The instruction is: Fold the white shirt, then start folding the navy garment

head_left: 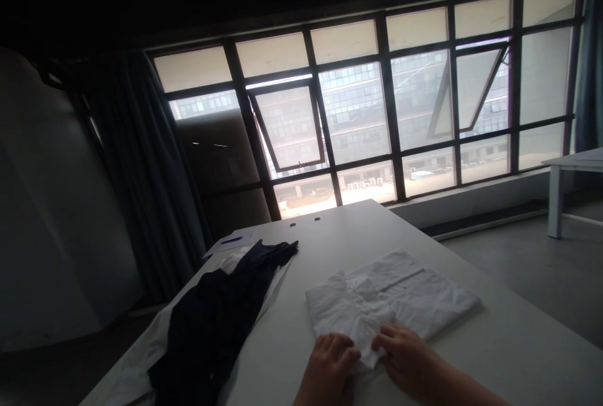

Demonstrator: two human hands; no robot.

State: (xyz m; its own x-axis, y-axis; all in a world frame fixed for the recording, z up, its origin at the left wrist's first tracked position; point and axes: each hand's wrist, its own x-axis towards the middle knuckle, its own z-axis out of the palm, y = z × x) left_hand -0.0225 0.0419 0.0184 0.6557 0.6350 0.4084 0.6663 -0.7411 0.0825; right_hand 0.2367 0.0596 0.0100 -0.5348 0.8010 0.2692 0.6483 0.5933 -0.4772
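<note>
A folded white shirt [391,296] lies flat on the pale table [339,236], creased and bunched along its near edge. My left hand [330,362] and my right hand [405,356] both rest on that near edge, with fingers curled into the cloth. To the left of my hands lies a crumpled dark navy garment [211,324], on top of a white garment [141,362]. Neither hand touches these two.
A sheet of paper with a blue pen [230,242] lies at the table's far left, and the tabletop has two small round holes [304,220] near its far edge. Large windows [362,110] stand behind, with curtains [146,173] at the left. A separate white table [565,167] stands at the right.
</note>
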